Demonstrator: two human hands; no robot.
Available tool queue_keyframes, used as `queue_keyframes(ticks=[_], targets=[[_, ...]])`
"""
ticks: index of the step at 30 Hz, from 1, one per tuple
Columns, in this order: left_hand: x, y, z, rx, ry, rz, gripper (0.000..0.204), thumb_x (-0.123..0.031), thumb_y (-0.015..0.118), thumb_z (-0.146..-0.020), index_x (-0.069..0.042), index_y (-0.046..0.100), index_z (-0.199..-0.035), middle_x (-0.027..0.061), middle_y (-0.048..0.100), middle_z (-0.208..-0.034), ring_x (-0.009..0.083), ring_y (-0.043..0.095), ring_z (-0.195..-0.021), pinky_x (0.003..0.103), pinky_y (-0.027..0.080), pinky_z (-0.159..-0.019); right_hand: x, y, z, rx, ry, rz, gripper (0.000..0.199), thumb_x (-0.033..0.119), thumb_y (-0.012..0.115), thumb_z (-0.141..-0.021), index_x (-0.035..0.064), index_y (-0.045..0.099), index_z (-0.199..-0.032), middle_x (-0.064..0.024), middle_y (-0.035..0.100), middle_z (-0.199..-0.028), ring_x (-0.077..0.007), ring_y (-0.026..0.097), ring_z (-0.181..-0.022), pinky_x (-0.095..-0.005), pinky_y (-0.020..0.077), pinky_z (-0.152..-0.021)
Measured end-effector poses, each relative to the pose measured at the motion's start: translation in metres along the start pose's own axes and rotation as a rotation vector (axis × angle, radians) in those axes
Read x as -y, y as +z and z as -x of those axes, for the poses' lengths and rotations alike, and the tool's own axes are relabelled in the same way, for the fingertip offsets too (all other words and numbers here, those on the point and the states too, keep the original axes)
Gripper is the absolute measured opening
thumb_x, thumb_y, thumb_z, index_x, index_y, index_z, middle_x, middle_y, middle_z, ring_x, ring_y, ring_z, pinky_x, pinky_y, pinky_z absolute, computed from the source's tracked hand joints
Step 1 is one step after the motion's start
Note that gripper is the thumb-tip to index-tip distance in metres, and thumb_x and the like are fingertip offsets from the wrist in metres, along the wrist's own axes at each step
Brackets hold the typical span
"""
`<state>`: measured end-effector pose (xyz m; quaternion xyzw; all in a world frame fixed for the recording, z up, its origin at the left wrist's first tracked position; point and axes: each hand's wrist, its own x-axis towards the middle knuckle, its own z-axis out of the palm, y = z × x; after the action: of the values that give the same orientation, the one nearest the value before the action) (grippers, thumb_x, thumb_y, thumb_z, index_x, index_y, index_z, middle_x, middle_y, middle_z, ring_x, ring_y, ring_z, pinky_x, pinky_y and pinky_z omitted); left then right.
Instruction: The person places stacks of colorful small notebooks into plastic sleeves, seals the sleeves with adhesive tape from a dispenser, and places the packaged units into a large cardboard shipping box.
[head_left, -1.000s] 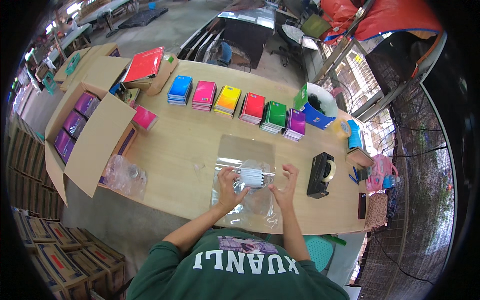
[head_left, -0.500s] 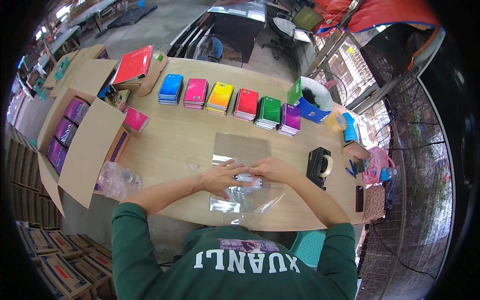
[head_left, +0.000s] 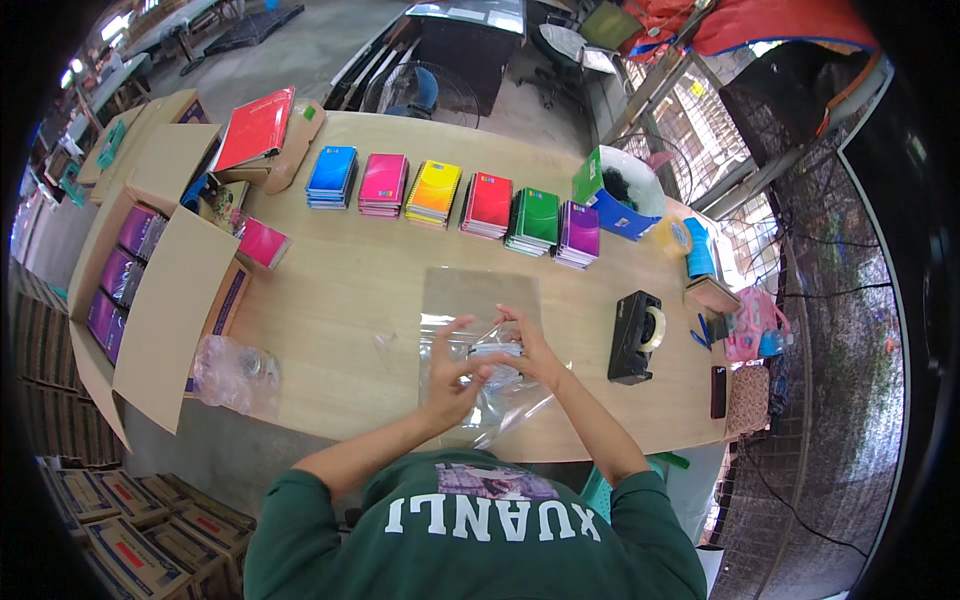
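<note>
A small whitish pack (head_left: 497,350) lies under clear plastic film (head_left: 470,290) at the table's near middle. What the pack is cannot be made out through the glare. My left hand (head_left: 453,375) curves around the pack's left side, fingers and thumb spread apart, with the thumb at its lower edge. On the other side, my right hand (head_left: 533,352) arches over the pack. Its fingertips hold a raised fold of the film above the pack. More loose film spreads toward the table's near edge, below both hands.
Colour-sorted notebook stacks, including a yellow one (head_left: 433,192), form a row across the table (head_left: 330,300). A black tape dispenser (head_left: 636,338) stands to the right, a blue-green box (head_left: 620,200) behind it. At left are an open carton (head_left: 170,290) and crumpled plastic (head_left: 235,370).
Both hands have lifted from lying flat over the pack to curving around its sides, with fingers raised. The left forearm has swung inward, and the film is pulled up near my right fingertips.
</note>
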<state>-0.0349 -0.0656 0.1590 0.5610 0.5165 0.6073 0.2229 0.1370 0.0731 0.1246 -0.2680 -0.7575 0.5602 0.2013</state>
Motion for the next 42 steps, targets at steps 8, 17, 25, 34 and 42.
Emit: queue_keyframes(ticks=[8,17,25,34,42], targets=[[0.041,-0.007,-0.004,0.259,0.186,-0.47,0.032,-0.032,0.083,-0.069,-0.017,0.07,-0.094,0.0219,0.04,-0.14,0.0425,0.037,-0.129,0.058,0.026,-0.107,-0.007,0.003,-0.005,-0.02,0.055,-0.091,0.082,0.018,0.078,-0.08,0.0123,0.03,-0.147,-0.0113,0.049,-0.126,-0.0192,0.061,-0.099,-0.0317,0.0491,-0.086],[0.051,0.027,0.007,0.033,-0.285,0.148,0.032,-0.012,0.077,-0.073,-0.004,0.052,-0.093,0.0136,0.066,-0.11,0.0279,0.062,-0.1,0.036,0.048,-0.087,0.013,0.018,0.01,-0.293,-0.059,-0.102,0.008,0.0,0.073,-0.078,0.001,0.073,-0.086,-0.0073,0.069,-0.088,-0.0212,0.062,-0.1,-0.0349,0.05,-0.086],[0.055,0.042,0.016,-0.019,-0.228,0.135,0.027,0.003,0.074,-0.072,-0.007,0.073,-0.097,0.0096,0.07,-0.105,0.0188,0.065,-0.096,0.031,0.052,-0.08,0.01,0.031,0.052,-0.289,-0.267,0.375,0.015,0.0,0.072,-0.076,0.0109,0.073,-0.087,-0.0023,0.069,-0.095,-0.022,0.063,-0.103,-0.0514,0.0298,-0.111],[0.043,0.049,0.01,-0.075,-0.353,0.207,0.015,0.006,0.072,-0.072,-0.003,0.075,-0.083,0.0102,0.07,-0.102,0.0169,0.063,-0.094,0.028,0.048,-0.08,-0.052,-0.175,0.181,-1.303,0.666,0.532,0.019,0.018,0.074,-0.078,0.0045,0.072,-0.091,-0.0093,0.07,-0.095,-0.0228,0.064,-0.076,-0.0381,0.0515,-0.074],[0.044,0.043,0.009,-0.063,-0.327,0.186,0.015,0.008,0.07,-0.071,-0.001,0.074,-0.082,0.012,0.067,-0.098,0.0204,0.062,-0.098,0.03,0.047,-0.08,-0.081,-0.179,0.196,-1.137,0.799,0.01,0.017,0.025,0.072,-0.082,0.0083,0.072,-0.083,-0.0062,0.068,-0.087,-0.0215,0.061,-0.079,-0.0422,0.0484,-0.071]])
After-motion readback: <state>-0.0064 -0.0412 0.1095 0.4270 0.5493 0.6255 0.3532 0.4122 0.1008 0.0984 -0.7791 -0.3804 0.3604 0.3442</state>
